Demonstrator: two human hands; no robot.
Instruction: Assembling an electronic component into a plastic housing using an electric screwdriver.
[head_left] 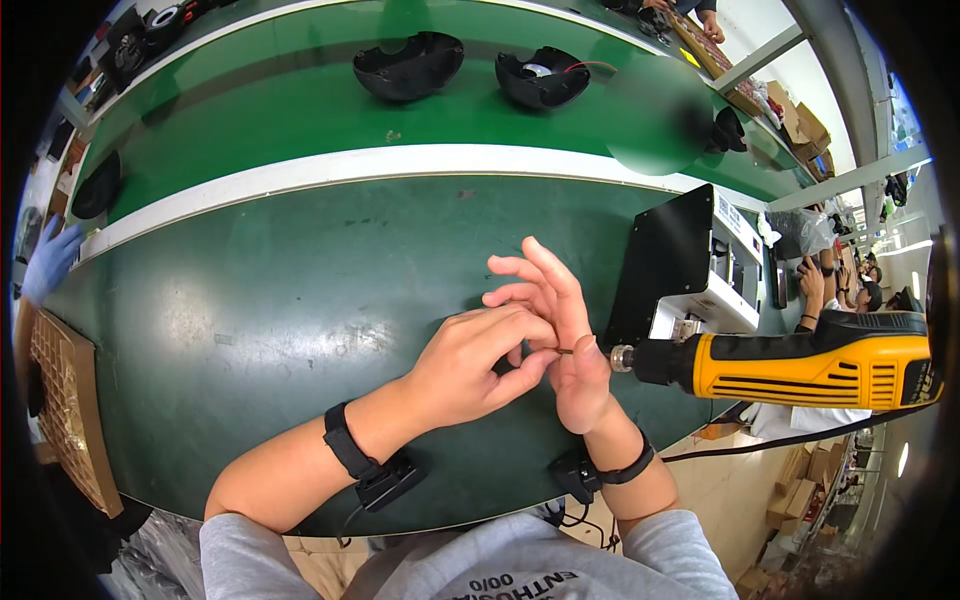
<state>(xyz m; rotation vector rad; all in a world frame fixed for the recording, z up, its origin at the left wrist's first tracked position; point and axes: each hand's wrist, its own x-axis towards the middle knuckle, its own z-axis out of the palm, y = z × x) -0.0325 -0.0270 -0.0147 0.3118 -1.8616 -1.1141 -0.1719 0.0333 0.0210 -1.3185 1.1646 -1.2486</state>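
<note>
My left hand is closed, thumb and forefinger pinched together against my right hand. What they hold is too small to make out; a thin dark shaft shows beside the fingertips. My right hand is turned palm inward with its fingers stretched out. Its thumb lies in line with a yellow and black electric screwdriver, whose metal chuck points left at the thumb. Part of the shaft between chuck and fingertips is hidden by the right thumb. The pair of hands is above the dark green worktable.
A black and white machine stands on the table at right. Beyond the white rail, black shells lie on a green belt. At left are a cardboard divider box and another person's gloved hand. A cable trails from the screwdriver.
</note>
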